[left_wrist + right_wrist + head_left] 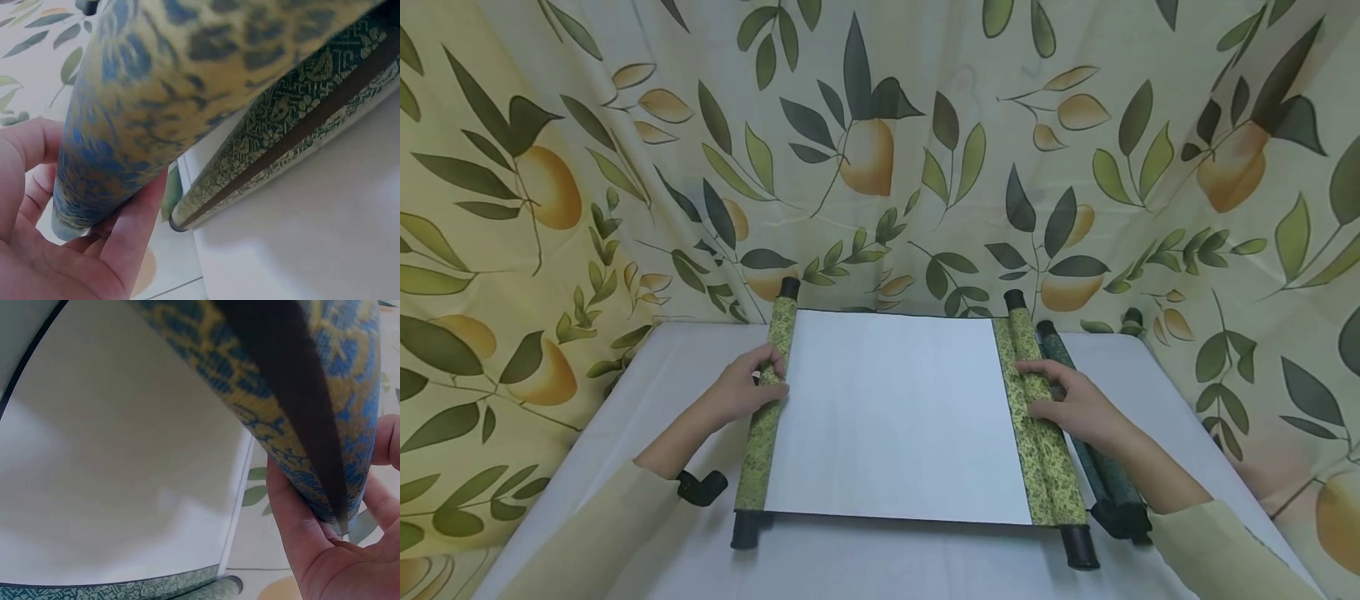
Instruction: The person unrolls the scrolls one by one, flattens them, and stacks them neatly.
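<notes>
A hanging scroll lies partly unrolled, its blank white sheet (pixel 895 417) between two patterned rolls with black end knobs. My left hand (pixel 745 385) grips the left roll (pixel 760 458) near its middle, thumb on the inner side. The right hand (pixel 1078 407) holds the right roll (pixel 1063 475) between thumb and fingers. Up close, the left wrist view shows a gold-and-blue roll (pixel 144 94) within the curled left hand (pixel 69 250). In the right wrist view, fingers of the right hand (pixel 337 556) curl round a blue-and-gold roll (pixel 356 412) with a dark strip.
A dark green rolled scroll (pixel 1116 479) lies on the white table (pixel 925 567), just right of the open one and partly under the right arm. A black device (pixel 702 489) is on the left wrist. Leaf-patterned cloth (pixel 880 233) hangs behind the table.
</notes>
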Demonstrator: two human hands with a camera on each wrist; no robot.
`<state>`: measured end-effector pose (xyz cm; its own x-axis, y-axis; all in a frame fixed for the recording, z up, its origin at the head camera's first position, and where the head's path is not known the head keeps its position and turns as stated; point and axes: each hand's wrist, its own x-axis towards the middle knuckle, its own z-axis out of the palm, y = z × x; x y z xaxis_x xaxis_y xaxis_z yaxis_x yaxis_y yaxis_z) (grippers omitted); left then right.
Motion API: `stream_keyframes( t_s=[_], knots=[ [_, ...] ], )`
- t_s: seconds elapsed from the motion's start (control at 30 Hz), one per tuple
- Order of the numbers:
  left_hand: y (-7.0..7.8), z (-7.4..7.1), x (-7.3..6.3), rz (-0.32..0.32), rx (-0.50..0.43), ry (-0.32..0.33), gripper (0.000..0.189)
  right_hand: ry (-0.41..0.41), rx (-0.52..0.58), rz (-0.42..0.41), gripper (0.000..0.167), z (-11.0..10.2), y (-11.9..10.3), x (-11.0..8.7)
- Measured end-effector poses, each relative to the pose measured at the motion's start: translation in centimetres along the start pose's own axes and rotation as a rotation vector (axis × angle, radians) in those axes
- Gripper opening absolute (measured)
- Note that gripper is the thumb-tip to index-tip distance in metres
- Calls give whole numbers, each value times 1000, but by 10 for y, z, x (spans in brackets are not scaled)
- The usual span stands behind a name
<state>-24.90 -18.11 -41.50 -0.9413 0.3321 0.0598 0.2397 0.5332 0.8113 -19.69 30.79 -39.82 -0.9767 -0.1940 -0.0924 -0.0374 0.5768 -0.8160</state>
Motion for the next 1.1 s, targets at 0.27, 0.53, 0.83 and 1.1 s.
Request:
stream_keyframes(
  t_s=[0.27, 0.53, 0.83, 1.1],
  knots=[
    [2, -4, 0, -22, 34, 20, 11, 14, -18, 0, 63, 0, 5, -1],
    [0, -6, -1, -30, 8, 24, 21, 17, -32, -7, 63, 0, 4, 0],
    [2, -11, -1, -57, 48, 41, 15, 6, -10, 6, 63, -2, 7, -2],
    [-1, -12, -1, -77, 45, 11, 26, 3, -21, 19, 64, -4, 7, -4]
  ],
)
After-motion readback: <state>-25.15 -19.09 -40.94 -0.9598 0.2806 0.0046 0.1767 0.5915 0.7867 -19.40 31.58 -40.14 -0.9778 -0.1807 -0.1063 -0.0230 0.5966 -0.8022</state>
